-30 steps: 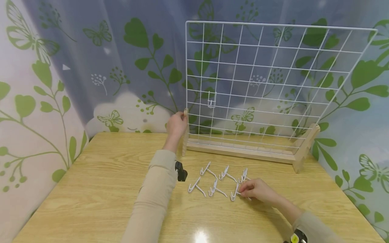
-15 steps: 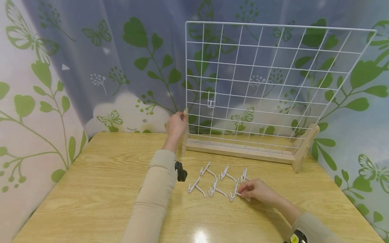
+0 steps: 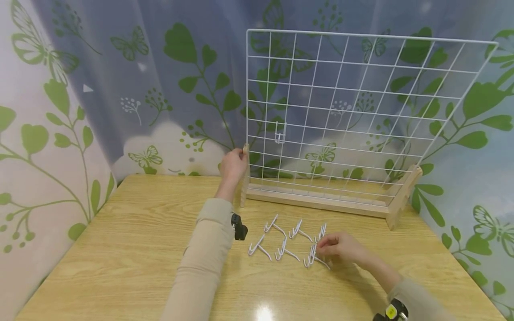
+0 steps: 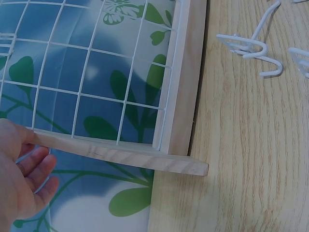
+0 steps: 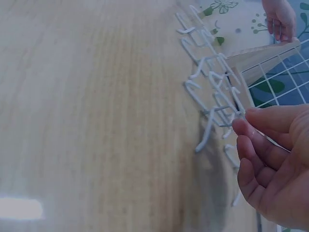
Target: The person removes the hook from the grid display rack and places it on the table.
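Note:
A white wire grid (image 3: 361, 102) stands in a wooden stand (image 3: 317, 201) at the back of the table. My left hand (image 3: 234, 165) grips the top of the stand's left upright (image 3: 243, 187); in the left wrist view the thumb of the left hand (image 4: 21, 179) lies along that upright (image 4: 120, 154). One white hook (image 3: 279, 132) hangs on the grid. My right hand (image 3: 341, 246) pinches a white hook (image 3: 311, 257) at the right end of several loose hooks (image 3: 277, 238). The right wrist view shows the fingertips (image 5: 241, 126) holding that hook (image 5: 212, 121) just above the wood.
The yellow wooden table (image 3: 132, 249) reaches left and toward me. A curtain with green leaves (image 3: 120, 89) closes the space on all sides. Loose hooks (image 4: 251, 48) lie in front of the stand's base.
My right hand has risen and drawn back slightly, tilting the pinched hook up off the table. The left hand has stayed on the upright.

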A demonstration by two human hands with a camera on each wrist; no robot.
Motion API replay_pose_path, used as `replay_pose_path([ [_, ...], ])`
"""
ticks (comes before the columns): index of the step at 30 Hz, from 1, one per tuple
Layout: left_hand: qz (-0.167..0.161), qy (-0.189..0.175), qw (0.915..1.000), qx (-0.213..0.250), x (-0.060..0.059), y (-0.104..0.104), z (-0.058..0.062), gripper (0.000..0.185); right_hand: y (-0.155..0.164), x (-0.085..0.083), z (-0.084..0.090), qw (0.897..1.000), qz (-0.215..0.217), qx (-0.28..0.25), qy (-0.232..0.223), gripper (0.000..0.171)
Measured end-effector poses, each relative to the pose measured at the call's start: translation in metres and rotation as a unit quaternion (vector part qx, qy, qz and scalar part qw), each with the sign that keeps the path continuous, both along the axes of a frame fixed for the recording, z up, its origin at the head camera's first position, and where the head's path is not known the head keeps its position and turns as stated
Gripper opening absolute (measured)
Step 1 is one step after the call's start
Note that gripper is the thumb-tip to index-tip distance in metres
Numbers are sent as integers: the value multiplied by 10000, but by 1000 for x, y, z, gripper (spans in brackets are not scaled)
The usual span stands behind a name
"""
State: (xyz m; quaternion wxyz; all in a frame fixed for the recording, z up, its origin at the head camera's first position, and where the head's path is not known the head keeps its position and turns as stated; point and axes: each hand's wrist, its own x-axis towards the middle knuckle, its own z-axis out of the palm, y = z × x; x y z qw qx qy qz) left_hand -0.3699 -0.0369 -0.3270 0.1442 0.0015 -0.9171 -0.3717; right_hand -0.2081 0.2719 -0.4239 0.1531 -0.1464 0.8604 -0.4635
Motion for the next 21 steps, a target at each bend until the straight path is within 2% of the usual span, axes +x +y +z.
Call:
replay_pose_path([
  [7, -42, -24, 10000, 42, -1, -1, -1, 30, 2, -14, 21, 9992, -212, 96, 315, 31],
  [13, -64, -2, 9999, 117, -1, -1, -2, 30, -1, -24, 52, 9970, -351, 193, 656, 29],
  [18, -35, 41, 9999, 153, 0, 0, -1, 30, -3, -31, 77, 9968, -222, 281, 716, 32],
  [21, -9, 33, 9999, 161, 0, 1, -1, 31, -5, -36, 88, 9968, -302, 235, 706, 35],
])
